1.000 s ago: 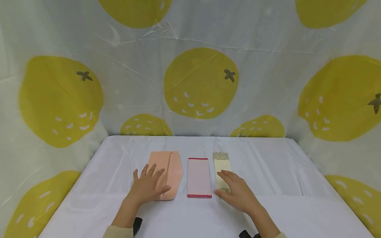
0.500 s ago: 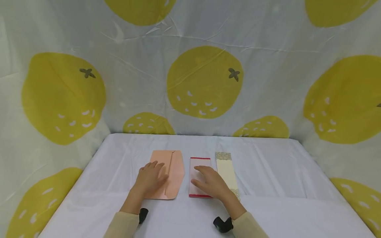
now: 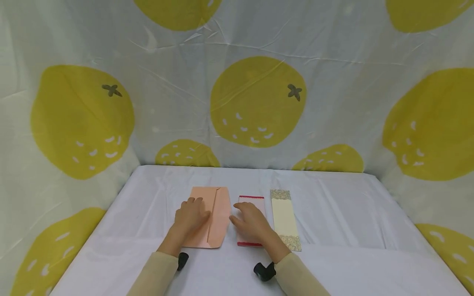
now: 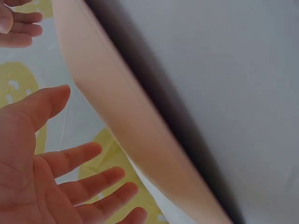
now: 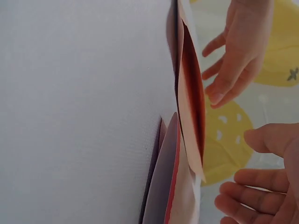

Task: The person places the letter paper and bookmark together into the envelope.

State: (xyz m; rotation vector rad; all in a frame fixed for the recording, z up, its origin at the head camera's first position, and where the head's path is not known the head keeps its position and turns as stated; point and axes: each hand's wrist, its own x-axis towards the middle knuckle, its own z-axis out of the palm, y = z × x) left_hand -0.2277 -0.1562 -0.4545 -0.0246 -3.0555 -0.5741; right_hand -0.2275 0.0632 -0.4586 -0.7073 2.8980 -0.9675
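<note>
A peach envelope lies flat on the white cloth, its pointed flap side to the right. My left hand hovers over its left half, fingers spread and relaxed; the left wrist view shows a gap between the fingers and the envelope. My right hand hangs over a pale pink card or slim envelope with red scalloped ends, hiding its middle. Its fingertips point toward the envelope's flap edge. In the right wrist view this hand is loosely extended, holding nothing, and the envelope's opening gapes.
To the right lies a long cream card or sleeve with gold lace-patterned ends. White cloth covers the table. Fabric walls with yellow fruit prints stand behind and on both sides. A black strap piece shows under the right wrist.
My right hand has moved left from the cream card, across the pink one, to near the envelope's flap side. My left hand stays over the envelope, its fingers drawn closer together.
</note>
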